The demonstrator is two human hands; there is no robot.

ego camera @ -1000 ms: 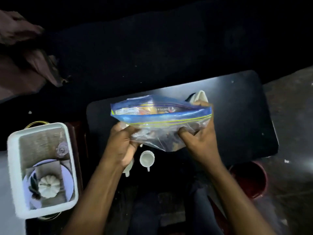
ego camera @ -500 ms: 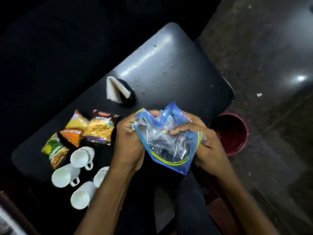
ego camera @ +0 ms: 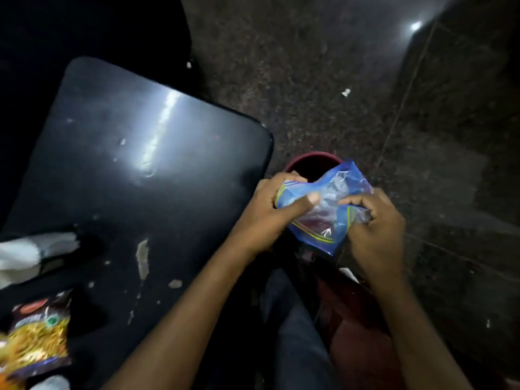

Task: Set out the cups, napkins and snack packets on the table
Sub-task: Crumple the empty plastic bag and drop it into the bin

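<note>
Both hands crumple an empty blue zip bag [ego camera: 327,205] just off the table's right edge, above a dark red bucket [ego camera: 302,159]. My left hand [ego camera: 270,212] grips the bag's left side with the thumb pressed on it. My right hand [ego camera: 375,229] clutches its right side. On the black table [ego camera: 135,164], a snack packet [ego camera: 39,336] lies at the lower left. White folded napkins in a dark holder [ego camera: 31,251] stand at the left edge. A bit of a white cup [ego camera: 52,383] shows at the bottom edge.
The bucket stands on the dark speckled floor [ego camera: 323,80] right of the table. My legs in dark trousers [ego camera: 292,327] sit below the hands. Small white scraps lie on the floor and crumbs dot the table.
The bag held packets a second ago and is now empty and being scrunched. My hands and view have swung right, from over the table to above the red bucket.
</note>
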